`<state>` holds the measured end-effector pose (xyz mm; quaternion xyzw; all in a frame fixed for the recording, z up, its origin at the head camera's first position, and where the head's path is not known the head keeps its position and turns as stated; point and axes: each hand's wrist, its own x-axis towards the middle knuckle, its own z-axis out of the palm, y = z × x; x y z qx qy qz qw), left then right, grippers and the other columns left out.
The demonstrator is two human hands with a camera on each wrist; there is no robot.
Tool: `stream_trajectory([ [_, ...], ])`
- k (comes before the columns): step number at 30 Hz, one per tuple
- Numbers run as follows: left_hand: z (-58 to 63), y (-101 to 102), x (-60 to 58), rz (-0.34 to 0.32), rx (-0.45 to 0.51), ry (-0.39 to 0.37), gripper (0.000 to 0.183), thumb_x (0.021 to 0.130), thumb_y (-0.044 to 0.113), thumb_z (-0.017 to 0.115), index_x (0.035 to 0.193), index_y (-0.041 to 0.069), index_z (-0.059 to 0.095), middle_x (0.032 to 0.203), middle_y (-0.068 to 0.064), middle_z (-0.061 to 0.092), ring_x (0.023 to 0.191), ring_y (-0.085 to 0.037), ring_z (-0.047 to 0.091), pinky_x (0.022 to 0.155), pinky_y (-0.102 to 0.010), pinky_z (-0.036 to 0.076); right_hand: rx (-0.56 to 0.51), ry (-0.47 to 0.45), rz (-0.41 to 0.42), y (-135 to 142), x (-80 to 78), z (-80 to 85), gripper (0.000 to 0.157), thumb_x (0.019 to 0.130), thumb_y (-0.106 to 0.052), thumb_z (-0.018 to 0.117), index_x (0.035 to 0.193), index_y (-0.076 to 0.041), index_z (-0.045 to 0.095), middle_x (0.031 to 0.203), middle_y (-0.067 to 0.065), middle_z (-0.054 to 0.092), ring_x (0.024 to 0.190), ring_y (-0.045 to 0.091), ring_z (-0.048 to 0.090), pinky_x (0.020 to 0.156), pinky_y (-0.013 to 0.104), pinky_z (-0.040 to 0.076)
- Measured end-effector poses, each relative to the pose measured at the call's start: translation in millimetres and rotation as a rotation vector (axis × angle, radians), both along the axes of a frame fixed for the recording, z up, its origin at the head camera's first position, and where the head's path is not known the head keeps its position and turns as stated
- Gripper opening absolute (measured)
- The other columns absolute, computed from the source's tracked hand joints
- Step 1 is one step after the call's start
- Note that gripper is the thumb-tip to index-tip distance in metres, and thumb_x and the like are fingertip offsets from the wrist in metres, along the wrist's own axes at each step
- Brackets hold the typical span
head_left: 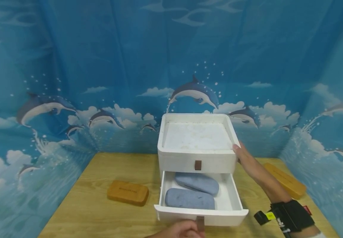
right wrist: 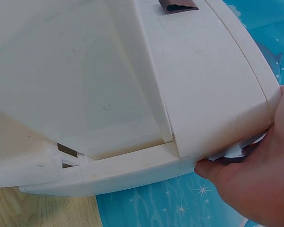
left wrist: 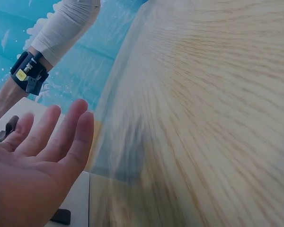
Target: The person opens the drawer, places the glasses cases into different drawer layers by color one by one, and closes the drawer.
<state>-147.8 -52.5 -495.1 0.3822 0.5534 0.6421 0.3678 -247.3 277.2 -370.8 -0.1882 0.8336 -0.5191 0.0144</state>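
A white two-drawer storage box (head_left: 197, 162) stands on the wooden table, with its lower drawer (head_left: 229, 200) pulled out. Two blue-grey oblong cases (head_left: 190, 199) lie inside that drawer, one behind the other. My left hand (head_left: 186, 228) is just under the drawer's brown pull tab (head_left: 200, 223). From the left wrist, the fingers of this hand (left wrist: 52, 142) look extended and loose, with the tab (left wrist: 8, 129) by the index finger. My right hand (head_left: 244, 154) grips the box's right side, thumb at the rim. In the right wrist view, this hand (right wrist: 260, 165) holds the box's edge (right wrist: 217, 118).
An orange-brown block (head_left: 128, 193) lies on the table left of the box. Another similar block (head_left: 285, 180) lies to the right, beyond my right forearm. A shallow tray (head_left: 198, 136) forms the top of the box. A blue dolphin-print curtain (head_left: 123, 66) hangs behind the table.
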Motion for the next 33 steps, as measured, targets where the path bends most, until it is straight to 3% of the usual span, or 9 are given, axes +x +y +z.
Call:
stream_trajectory([
  [2,1.2,4,2.0,0.070,-0.043,-0.007,0.046,0.107,0.020,0.056,0.117,-0.024,0.048,0.128,-0.046,0.058,0.104,0.007,0.065,0.096,-0.015,0.051,-0.004,-0.005,-0.001,0,0.1,-0.4,0.063,0.115,-0.042,0.015,0.167,-0.022,-0.014,0.174,0.021,-0.009,0.155,0.057,0.008,0.112,0.084,0.016],
  [5,5.4,10,6.3,0.181,-0.106,-0.085,0.054,0.107,0.032,0.057,0.111,-0.021,0.057,0.109,-0.024,0.075,0.089,0.004,0.065,0.080,-0.015,0.053,-0.011,-0.011,-0.002,0,0.6,-0.4,0.063,0.115,-0.042,0.016,0.167,-0.022,-0.014,0.174,0.021,-0.010,0.155,0.056,0.008,0.113,0.084,0.016],
  [10,10.0,22,14.9,0.291,-0.080,-0.279,0.063,0.106,0.041,0.055,0.109,-0.021,0.062,0.087,0.006,0.071,0.077,-0.001,0.063,0.069,-0.017,0.054,-0.012,-0.005,-0.006,1,1.4,-0.5,0.063,0.115,-0.040,0.016,0.166,-0.018,-0.014,0.173,0.024,-0.007,0.154,0.055,0.012,0.112,0.084,0.018],
  [12,9.8,27,17.2,0.325,-0.060,-0.303,0.067,0.107,0.041,0.054,0.106,-0.025,0.059,0.089,0.001,0.075,0.077,-0.002,0.065,0.069,-0.018,0.055,-0.009,0.002,-0.007,1,1.3,-1.1,0.063,0.115,-0.040,0.016,0.167,-0.018,-0.013,0.173,0.025,-0.006,0.153,0.056,0.014,0.112,0.084,0.019],
  [14,9.2,30,18.0,0.344,-0.048,-0.285,0.067,0.108,0.039,0.052,0.103,-0.027,0.059,0.094,-0.017,0.077,0.077,-0.001,0.065,0.070,-0.017,0.055,-0.007,0.003,-0.007,1,0.3,-1.9,0.063,0.115,-0.041,0.016,0.167,-0.018,-0.013,0.173,0.024,-0.006,0.153,0.056,0.014,0.112,0.084,0.020],
  [17,11.4,33,17.8,0.355,-0.038,-0.272,0.063,0.109,0.034,0.050,0.094,-0.026,0.057,0.097,-0.023,0.076,0.077,0.000,0.065,0.070,-0.016,0.053,-0.004,0.000,-0.005,2,-1.1,-2.6,0.064,0.115,-0.042,0.016,0.167,-0.019,-0.013,0.173,0.023,-0.006,0.154,0.055,0.014,0.112,0.084,0.020],
  [22,20.6,37,19.1,0.372,-0.041,-0.363,0.029,0.108,0.030,0.051,0.087,0.012,0.059,0.089,-0.005,0.076,0.078,-0.003,0.068,0.069,-0.018,0.053,-0.002,-0.003,-0.007,2,-0.2,-0.7,0.064,0.115,-0.042,0.016,0.167,-0.020,-0.013,0.173,0.023,-0.007,0.154,0.055,0.012,0.112,0.084,0.020],
  [28,25.8,40,17.6,0.393,-0.128,-0.412,0.023,0.106,0.027,0.047,0.093,0.012,0.059,0.098,-0.016,0.080,0.067,-0.002,0.061,0.062,-0.019,0.048,-0.002,-0.004,-0.008,1,-0.7,0.3,0.064,0.114,-0.043,0.016,0.166,-0.020,-0.014,0.173,0.023,-0.009,0.155,0.057,0.007,0.113,0.084,0.016],
  [33,27.2,45,16.0,0.459,-0.153,-0.314,0.031,0.104,0.018,0.044,0.099,-0.001,0.069,0.105,-0.021,0.079,0.075,-0.006,0.068,0.063,-0.020,0.046,-0.010,-0.009,0.001,2,-0.8,-0.5,0.063,0.115,-0.041,0.016,0.166,-0.020,-0.015,0.173,0.022,-0.012,0.155,0.057,0.006,0.112,0.085,0.017],
])
